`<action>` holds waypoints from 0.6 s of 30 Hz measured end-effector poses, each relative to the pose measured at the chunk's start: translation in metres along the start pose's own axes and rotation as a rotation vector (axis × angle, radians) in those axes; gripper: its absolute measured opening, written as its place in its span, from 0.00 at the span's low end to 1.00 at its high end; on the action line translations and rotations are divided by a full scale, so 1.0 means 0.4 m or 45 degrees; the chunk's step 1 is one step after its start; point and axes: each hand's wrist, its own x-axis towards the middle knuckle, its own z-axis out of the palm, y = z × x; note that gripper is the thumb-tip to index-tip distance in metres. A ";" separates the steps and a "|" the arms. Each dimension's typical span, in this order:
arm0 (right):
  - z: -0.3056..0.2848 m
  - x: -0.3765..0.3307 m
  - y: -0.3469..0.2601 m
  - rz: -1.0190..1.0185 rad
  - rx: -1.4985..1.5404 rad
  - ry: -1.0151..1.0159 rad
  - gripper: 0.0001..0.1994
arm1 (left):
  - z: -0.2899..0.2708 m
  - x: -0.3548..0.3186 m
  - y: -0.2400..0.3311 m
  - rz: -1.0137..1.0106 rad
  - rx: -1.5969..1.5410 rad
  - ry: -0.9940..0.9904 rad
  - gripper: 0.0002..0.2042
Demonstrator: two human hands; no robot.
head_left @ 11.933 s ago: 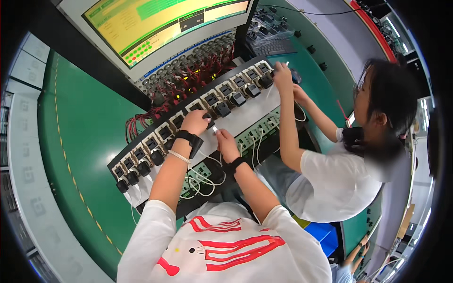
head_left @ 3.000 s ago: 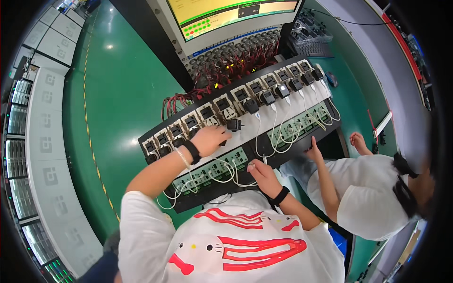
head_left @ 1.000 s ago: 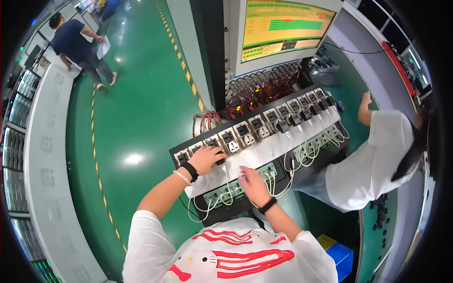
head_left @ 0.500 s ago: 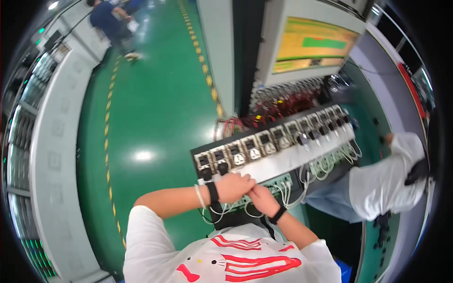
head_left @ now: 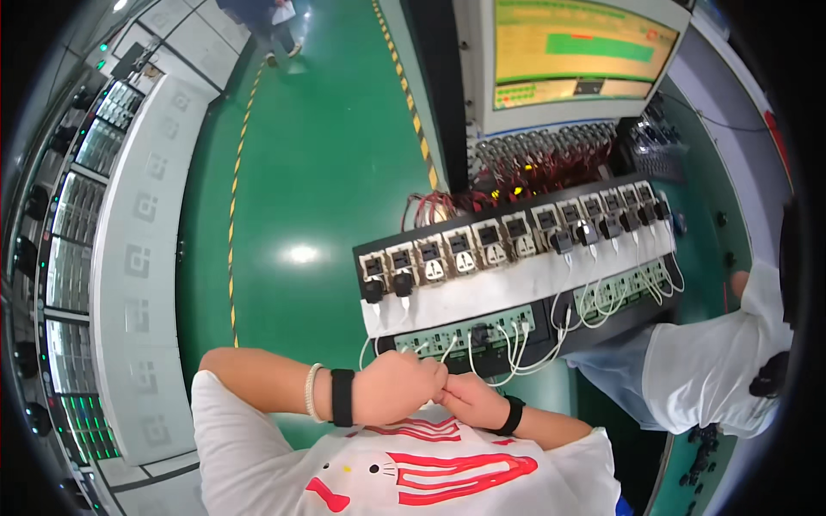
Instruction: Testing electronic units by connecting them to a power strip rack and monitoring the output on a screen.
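Note:
My left hand and my right hand meet close in front of my shirt, fingers closed and pressed together. Whatever lies between them, if anything, is hidden. Just beyond them stands a long test rack with a row of wall-type sockets above a white sloping ledge. Two black plug adapters, one a black charger, sit in the left sockets; several more fill the right end. Below the ledge, white cables run into a green port board, nearest my left hand.
A monitor stands behind the rack over bundled red wires. At right, a person in a white top stands close to the rack. White cabinets line the left side of the green aisle, where another person walks.
Both hands have drawn back from over the ledge and ports toward my shirt, still together. My view has shifted, and the person in the aisle appears farther up.

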 end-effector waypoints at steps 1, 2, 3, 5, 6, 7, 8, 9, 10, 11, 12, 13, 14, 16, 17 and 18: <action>-0.006 -0.008 -0.003 0.024 0.013 0.014 0.08 | -0.003 -0.002 0.011 -0.037 0.068 -0.010 0.18; -0.010 -0.015 -0.005 0.017 -0.027 0.009 0.08 | -0.003 -0.001 0.018 -0.024 0.100 0.050 0.20; -0.012 -0.023 -0.007 -0.004 -0.084 0.011 0.09 | -0.002 0.004 0.024 -0.074 0.134 -0.021 0.20; -0.015 -0.037 -0.008 -0.015 -0.063 0.021 0.09 | 0.004 0.021 0.036 -0.073 0.110 0.054 0.22; -0.017 -0.046 -0.007 0.036 -0.063 0.015 0.09 | 0.002 0.031 0.042 -0.039 0.089 0.029 0.22; -0.024 -0.059 -0.003 0.049 -0.071 0.019 0.08 | -0.009 0.037 0.038 -0.021 0.071 0.046 0.21; -0.033 -0.073 0.004 0.100 -0.062 0.011 0.08 | -0.025 0.042 0.034 0.022 0.005 0.046 0.20; -0.040 -0.085 0.014 0.043 -0.152 0.140 0.08 | -0.042 0.052 0.027 -0.023 0.015 0.064 0.19; -0.048 -0.102 0.029 0.025 -0.284 0.226 0.08 | -0.060 0.059 0.012 -0.038 -0.066 -0.005 0.18; -0.094 -0.124 0.053 0.282 -0.002 0.521 0.07 | -0.097 0.043 -0.041 -0.359 0.267 -0.006 0.13; -0.131 -0.144 0.078 0.493 -0.027 0.894 0.10 | -0.146 0.024 -0.108 -0.701 0.455 0.124 0.09; -0.159 -0.180 0.093 0.731 -0.046 0.949 0.12 | -0.187 0.019 -0.184 -0.802 0.464 -0.064 0.08; -0.161 -0.184 0.122 0.808 -0.055 0.868 0.12 | -0.177 0.018 -0.221 -0.802 0.387 -0.005 0.07; -0.130 -0.167 0.183 0.432 -0.080 0.800 0.11 | -0.077 0.076 -0.284 -0.437 0.071 0.217 0.11; -0.104 -0.138 0.215 0.329 -0.038 0.733 0.11 | -0.008 0.125 -0.305 -0.219 -0.059 0.191 0.14; -0.089 -0.117 0.240 0.292 -0.065 0.715 0.11 | 0.071 0.169 -0.309 -0.141 -0.165 0.223 0.14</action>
